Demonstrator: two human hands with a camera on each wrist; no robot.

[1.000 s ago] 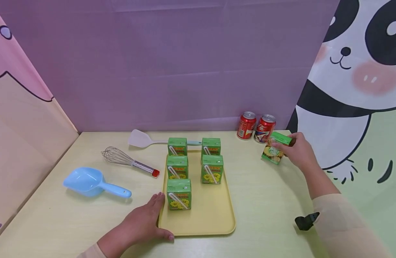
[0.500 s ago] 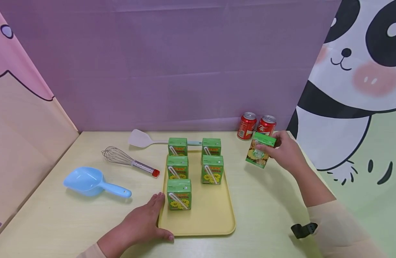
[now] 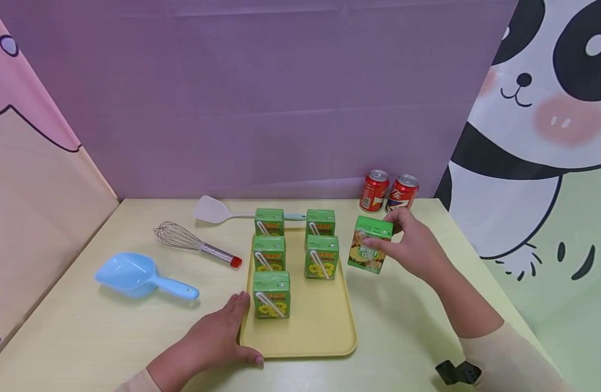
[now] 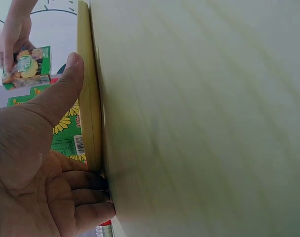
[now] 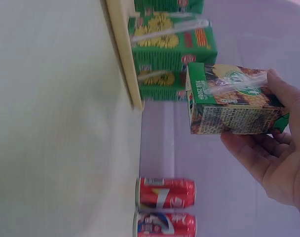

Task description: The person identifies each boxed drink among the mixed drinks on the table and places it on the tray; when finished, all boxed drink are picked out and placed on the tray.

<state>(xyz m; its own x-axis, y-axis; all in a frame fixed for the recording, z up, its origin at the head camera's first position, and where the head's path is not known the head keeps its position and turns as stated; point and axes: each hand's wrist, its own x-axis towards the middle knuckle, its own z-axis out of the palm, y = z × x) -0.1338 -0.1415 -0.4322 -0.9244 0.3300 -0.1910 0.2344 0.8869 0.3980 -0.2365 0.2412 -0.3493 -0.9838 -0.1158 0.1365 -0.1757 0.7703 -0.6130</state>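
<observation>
My right hand (image 3: 415, 247) grips a green juice carton (image 3: 369, 245) between thumb and fingers, held up just right of the yellow tray (image 3: 315, 332). In the right wrist view the carton (image 5: 236, 101) has a brown fruit print and a straw on its face. Several green drink cartons with yellow flowers stand on the tray: three along its left side, the nearest carton (image 3: 272, 296) in front, and two on the right, including a middle carton (image 3: 322, 258). My left hand (image 3: 214, 337) rests at the tray's near left corner, fingers along the side and thumb (image 4: 66, 89) at the front edge.
Two red cans (image 3: 374, 190) stand at the back right. Left of the tray lie a whisk (image 3: 197, 245), a blue scoop (image 3: 139, 276) and a white spatula (image 3: 213, 210), whose handle passes behind the back cartons. A purple backdrop (image 3: 281, 98) closes off the far side.
My right hand has carried the juice carton leftward and nearer, from in front of the red cans to beside the tray. The left hand and the tray have stayed in place.
</observation>
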